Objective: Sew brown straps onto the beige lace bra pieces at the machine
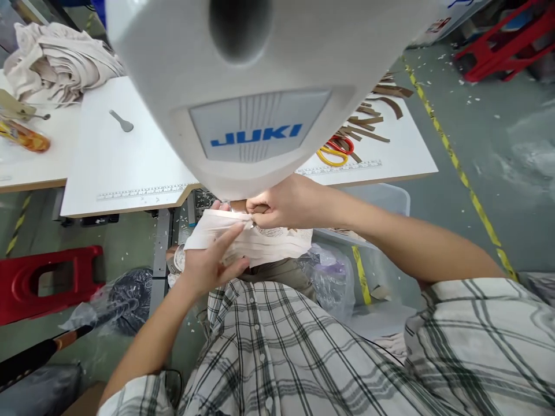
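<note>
Under the white JUKI sewing machine head (255, 136), a cream cloth piece (277, 245) with folds and a printed patch hangs over the table's front edge. My left hand (214, 254) holds the cloth's left part, thumb on top and some fingertips behind its upper edge. My right hand (281, 205) is closed at the cloth's upper edge, its fingers pinched beside a small brown strip (239, 205). The two hands nearly meet at that edge. The machine head hides the needle area.
The white table (117, 156) carries a cloth pile (60, 63), a grey tool (122, 121), an orange bottle (26, 137), red-and-yellow scissors (336, 151) and several brown strips (368, 124). A plastic bin (390, 199) is below right; a red stool (52, 283) stands left.
</note>
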Motion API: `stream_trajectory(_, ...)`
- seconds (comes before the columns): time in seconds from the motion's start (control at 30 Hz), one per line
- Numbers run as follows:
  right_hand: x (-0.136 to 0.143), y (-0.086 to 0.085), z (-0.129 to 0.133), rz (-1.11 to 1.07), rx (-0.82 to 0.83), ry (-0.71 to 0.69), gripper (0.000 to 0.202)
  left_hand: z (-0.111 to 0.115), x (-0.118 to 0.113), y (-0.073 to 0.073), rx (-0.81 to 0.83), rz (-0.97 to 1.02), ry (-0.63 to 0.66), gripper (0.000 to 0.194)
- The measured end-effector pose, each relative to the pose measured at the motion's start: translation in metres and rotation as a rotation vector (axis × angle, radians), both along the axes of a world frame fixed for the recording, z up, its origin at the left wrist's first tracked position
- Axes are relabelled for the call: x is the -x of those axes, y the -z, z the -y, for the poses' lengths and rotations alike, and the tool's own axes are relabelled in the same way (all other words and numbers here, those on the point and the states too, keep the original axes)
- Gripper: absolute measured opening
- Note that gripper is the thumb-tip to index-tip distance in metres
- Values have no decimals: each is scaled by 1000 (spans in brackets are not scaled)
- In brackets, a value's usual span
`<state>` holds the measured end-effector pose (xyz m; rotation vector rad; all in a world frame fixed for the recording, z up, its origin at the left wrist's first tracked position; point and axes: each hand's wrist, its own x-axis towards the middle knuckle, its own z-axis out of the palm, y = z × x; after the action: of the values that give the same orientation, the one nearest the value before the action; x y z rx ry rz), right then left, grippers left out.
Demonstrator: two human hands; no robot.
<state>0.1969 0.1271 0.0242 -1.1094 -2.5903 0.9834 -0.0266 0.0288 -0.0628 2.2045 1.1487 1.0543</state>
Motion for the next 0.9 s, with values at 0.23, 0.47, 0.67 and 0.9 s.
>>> stream_trajectory(0.23, 1, -6, 0, 53, 85, 22, 34, -32, 21, 13, -333, -504, 106, 65)
stream_trajectory(0.47, -3, -14, -1, 91, 85, -16, 21, -28, 19, 1, -326, -769, 12, 48)
stream_trajectory(0.67, -20, 39, 13, -288, -286, 112, 15, -18, -4, -21, -173, -636, -29, 50)
stream_trajectory(0.9, -19, 44, 10, -342, -185, 163, 11, -13, -14, -27, -84, -621, -73, 51)
